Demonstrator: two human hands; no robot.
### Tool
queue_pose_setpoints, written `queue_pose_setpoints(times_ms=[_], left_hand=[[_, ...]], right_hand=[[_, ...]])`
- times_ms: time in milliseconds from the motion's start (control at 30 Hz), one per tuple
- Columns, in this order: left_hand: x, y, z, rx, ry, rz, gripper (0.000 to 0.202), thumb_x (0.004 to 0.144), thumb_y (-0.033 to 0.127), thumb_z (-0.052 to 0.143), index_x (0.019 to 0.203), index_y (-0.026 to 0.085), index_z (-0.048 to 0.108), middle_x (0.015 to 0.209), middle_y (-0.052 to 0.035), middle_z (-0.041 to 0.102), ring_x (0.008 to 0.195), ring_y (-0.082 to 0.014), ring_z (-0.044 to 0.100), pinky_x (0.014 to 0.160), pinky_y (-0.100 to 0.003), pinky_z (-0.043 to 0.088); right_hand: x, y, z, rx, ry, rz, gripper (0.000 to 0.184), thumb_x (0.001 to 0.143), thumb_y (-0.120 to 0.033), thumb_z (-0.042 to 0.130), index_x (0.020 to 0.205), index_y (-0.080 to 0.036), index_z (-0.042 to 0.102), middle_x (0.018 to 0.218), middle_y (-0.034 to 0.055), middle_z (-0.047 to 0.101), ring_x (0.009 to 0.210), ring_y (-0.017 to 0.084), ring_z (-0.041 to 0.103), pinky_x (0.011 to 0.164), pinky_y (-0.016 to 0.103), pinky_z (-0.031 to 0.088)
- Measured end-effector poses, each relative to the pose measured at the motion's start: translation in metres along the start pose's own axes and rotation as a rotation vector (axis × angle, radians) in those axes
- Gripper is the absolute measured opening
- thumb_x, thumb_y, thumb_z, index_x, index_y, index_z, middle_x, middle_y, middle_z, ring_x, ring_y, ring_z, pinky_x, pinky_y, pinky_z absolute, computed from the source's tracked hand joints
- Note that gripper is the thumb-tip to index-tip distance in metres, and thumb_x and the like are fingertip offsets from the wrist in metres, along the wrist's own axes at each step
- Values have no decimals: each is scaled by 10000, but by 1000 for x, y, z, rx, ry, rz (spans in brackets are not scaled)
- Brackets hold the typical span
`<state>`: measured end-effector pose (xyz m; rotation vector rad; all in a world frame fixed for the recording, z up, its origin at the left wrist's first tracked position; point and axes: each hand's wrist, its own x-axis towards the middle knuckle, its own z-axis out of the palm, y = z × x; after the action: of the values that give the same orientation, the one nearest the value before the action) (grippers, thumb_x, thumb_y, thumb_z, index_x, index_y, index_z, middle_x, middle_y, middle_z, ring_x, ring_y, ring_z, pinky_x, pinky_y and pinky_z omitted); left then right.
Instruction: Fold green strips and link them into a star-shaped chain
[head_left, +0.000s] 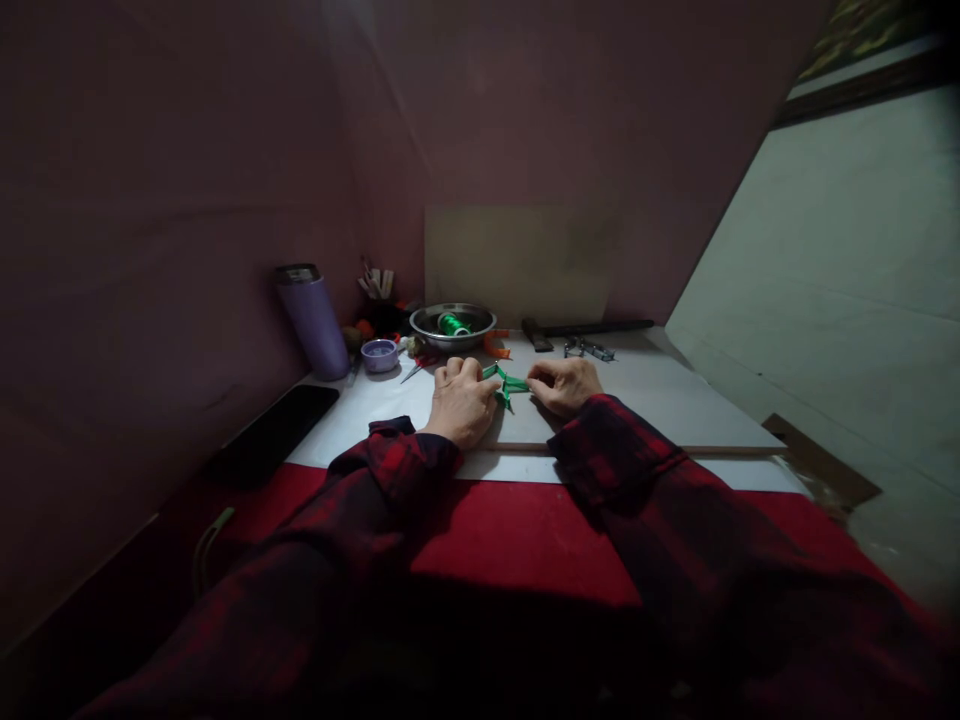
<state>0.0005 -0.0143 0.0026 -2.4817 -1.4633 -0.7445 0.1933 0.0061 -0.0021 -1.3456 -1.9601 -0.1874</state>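
A small star-like shape of green ribbon (513,384) lies on the white board (645,410) between my hands. From the left, my left hand (459,402) rests on the board with its fingers curled and its thumb and fingertips pressed on the ribbon's edge. My right hand (564,385) pinches the ribbon's right end between thumb and forefinger. A small upright metal pin or nail seems to show at the ribbon's top; it is too small to be sure.
Behind my hands stands a metal bowl (420,328) with a green spool (454,324). A hammer (537,336) and small metal pieces (592,350) lie at the back. Scissors (417,368), a purple dish (379,356), a purple tumbler (315,325) and a black phone-like slab (274,432) are leftward.
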Motion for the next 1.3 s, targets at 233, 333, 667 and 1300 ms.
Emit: queue_pose_setpoints(times_ms=[233, 333, 667, 1300], left_hand=[[2, -1, -6, -34, 38, 20, 272, 820, 213, 495, 989, 272, 700, 1074, -60, 574, 1063, -237, 387, 884, -417, 293], [6, 4, -10, -24, 5, 56, 280, 813, 184, 491, 987, 256, 698, 1086, -59, 596, 1074, -231, 400, 878, -411, 293], [13, 29, 11, 76, 3, 176, 178, 840, 237, 483, 873, 203, 654, 970, -67, 623, 1016, -254, 425, 795, -404, 315], [12, 29, 14, 99, -41, 148, 269, 875, 266, 427, 1068, 230, 610, 1053, -86, 579, 1029, -264, 395, 816, -411, 338]], right_hand=[[-1, 10, -5, -57, 9, -18, 150, 708, -307, 585, 686, -223, 706, 640, 10, 680, 613, 143, 570, 568, 261, 339], [-1, 12, -6, -58, 3, 2, 156, 708, -333, 595, 678, -232, 710, 577, -4, 654, 556, 129, 542, 549, 257, 330], [1, 10, -11, -77, -68, 12, 131, 699, -318, 613, 669, -249, 720, 567, -2, 654, 560, 131, 542, 546, 260, 320], [3, 13, -6, -35, -69, 106, 172, 700, -309, 576, 677, -223, 723, 551, -6, 628, 535, 117, 510, 557, 250, 333]])
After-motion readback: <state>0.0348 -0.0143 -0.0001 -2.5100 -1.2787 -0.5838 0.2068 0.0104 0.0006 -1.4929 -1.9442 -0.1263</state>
